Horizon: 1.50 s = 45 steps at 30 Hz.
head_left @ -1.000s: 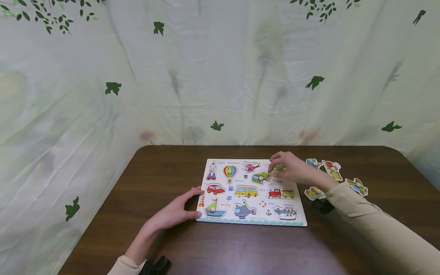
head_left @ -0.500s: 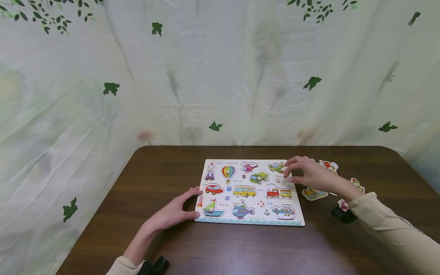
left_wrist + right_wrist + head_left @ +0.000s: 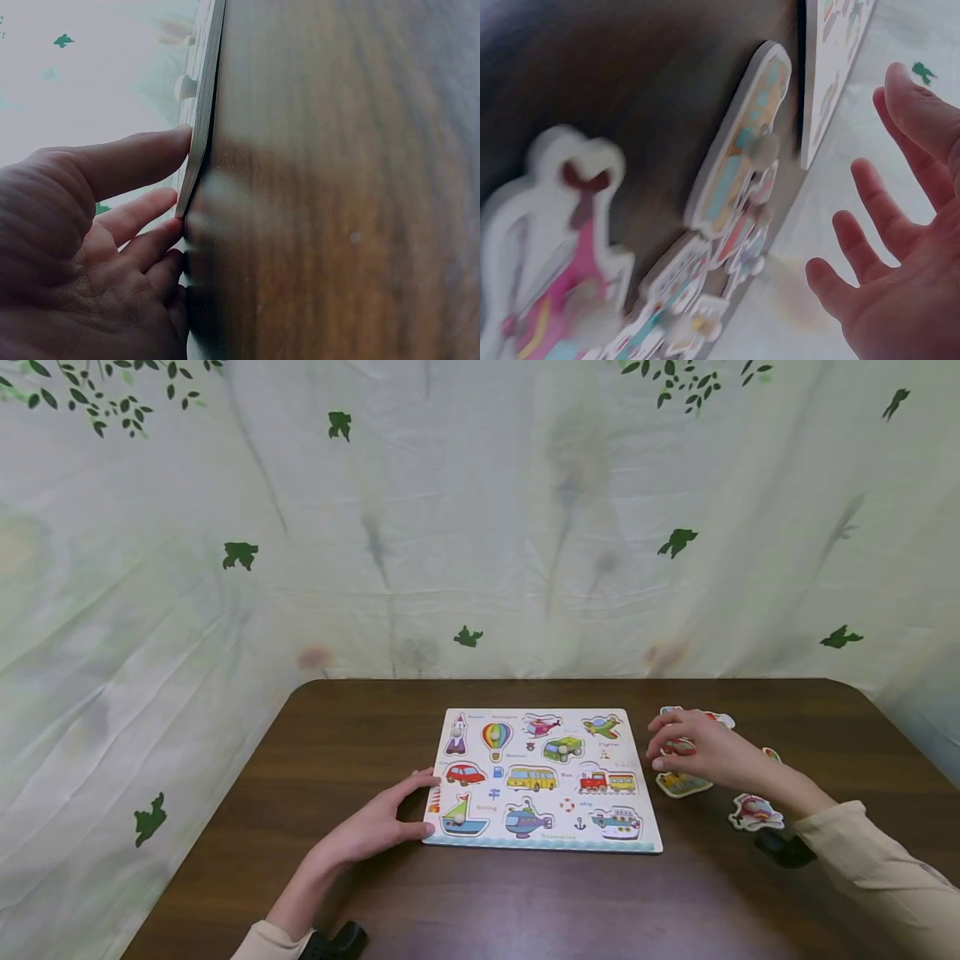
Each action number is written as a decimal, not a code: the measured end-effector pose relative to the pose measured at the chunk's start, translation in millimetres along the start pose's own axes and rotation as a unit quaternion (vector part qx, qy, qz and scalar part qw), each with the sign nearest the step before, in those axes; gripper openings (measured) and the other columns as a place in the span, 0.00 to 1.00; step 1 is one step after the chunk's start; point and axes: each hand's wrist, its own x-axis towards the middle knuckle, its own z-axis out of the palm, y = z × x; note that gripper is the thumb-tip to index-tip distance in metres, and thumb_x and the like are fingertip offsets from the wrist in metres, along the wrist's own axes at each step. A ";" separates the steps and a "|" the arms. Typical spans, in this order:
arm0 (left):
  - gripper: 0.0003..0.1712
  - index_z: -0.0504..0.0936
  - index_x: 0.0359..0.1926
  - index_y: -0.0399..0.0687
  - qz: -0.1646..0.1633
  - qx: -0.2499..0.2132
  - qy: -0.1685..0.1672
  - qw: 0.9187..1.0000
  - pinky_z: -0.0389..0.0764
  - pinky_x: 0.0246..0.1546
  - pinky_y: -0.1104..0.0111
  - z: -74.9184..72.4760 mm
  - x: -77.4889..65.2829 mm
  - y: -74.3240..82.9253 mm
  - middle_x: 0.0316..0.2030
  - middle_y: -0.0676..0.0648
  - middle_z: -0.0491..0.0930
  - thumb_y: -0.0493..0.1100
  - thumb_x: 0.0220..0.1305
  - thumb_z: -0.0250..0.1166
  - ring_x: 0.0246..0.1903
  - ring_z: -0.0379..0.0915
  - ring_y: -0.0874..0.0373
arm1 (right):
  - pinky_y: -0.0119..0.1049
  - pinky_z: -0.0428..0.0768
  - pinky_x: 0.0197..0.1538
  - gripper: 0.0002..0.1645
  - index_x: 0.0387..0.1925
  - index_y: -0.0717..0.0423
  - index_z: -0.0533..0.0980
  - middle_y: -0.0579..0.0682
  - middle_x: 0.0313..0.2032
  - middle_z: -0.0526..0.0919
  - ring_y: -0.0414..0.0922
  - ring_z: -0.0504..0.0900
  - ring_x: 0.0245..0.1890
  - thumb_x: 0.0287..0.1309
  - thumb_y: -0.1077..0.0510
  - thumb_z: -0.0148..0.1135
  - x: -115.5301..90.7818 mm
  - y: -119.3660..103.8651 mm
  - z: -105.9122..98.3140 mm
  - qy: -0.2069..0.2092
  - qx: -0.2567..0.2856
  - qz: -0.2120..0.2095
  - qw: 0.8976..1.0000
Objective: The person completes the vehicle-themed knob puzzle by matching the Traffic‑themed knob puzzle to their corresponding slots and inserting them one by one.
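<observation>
Against the puzzle board (image 3: 553, 797), left hand (image 3: 377, 820); near loose pieces (image 3: 682, 786), right hand (image 3: 703, 750): hands relaxed, unclenched.

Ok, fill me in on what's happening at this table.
A person has a vehicle puzzle board flat on the table. Their left grip touches the board's left edge. Their right grip is over the loose pieces lying to the right of the board; its fingers are parted and hold nothing. A pink piece lies nearest the person.
</observation>
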 end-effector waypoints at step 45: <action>0.34 0.71 0.66 0.50 -0.004 -0.002 -0.002 1.000 0.53 0.66 0.45 -0.6 1.8 -2.4 0.73 0.46 0.57 0.43 0.59 0.71 0.74 0.43 0.45 | 0.47 0.68 0.45 0.13 0.28 0.41 0.79 0.50 0.42 0.79 0.53 0.74 0.44 0.48 0.60 0.76 -36.9 29.0 9.3 0.046 -0.048 0.005 0.998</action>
